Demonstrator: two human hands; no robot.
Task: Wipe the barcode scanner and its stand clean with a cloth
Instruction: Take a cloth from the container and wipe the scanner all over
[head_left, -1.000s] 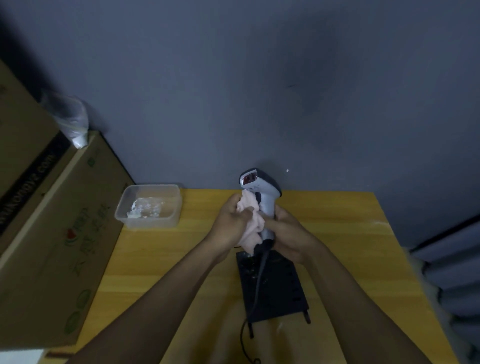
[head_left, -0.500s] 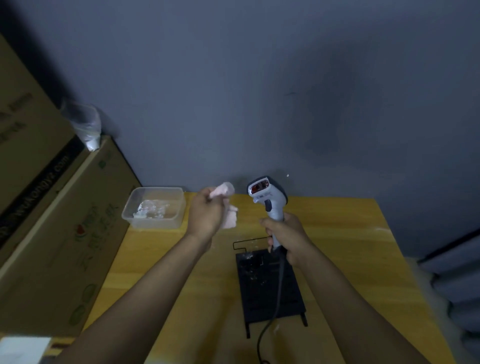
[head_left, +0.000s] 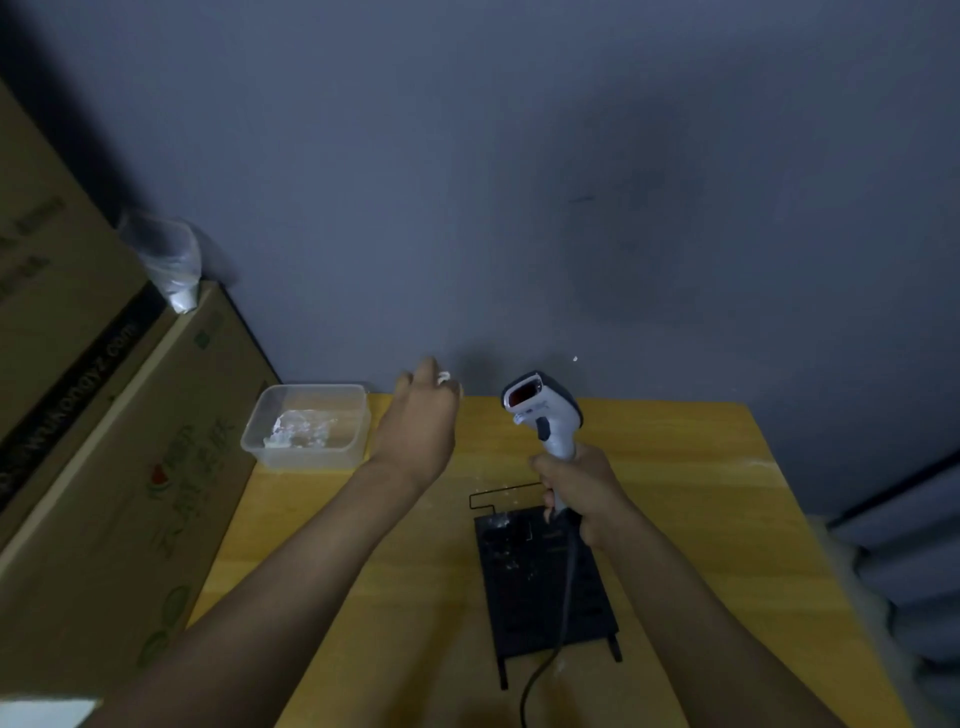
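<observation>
My right hand (head_left: 579, 496) grips the handle of the white and grey barcode scanner (head_left: 545, 413) and holds it upright above the table, its red window facing left and up. The scanner's black cable (head_left: 563, 618) hangs down over the flat black stand (head_left: 540, 587), which lies on the yellow table (head_left: 675, 499) below it. My left hand (head_left: 421, 421) is raised to the left of the scanner, apart from it, near the wall. Only a small pale edge of the cloth (head_left: 444, 377) shows at its fingers; the hand hides the remainder.
A clear plastic container (head_left: 306, 426) with pale stuff inside stands at the table's back left corner. Large cardboard boxes (head_left: 119, 483) line the left side, with a plastic bag (head_left: 166, 260) on top. A grey wall rises directly behind the table.
My left hand has left the scanner with the cloth and swung left and up toward the wall. My right hand still holds the scanner upright, now shifted slightly right.
</observation>
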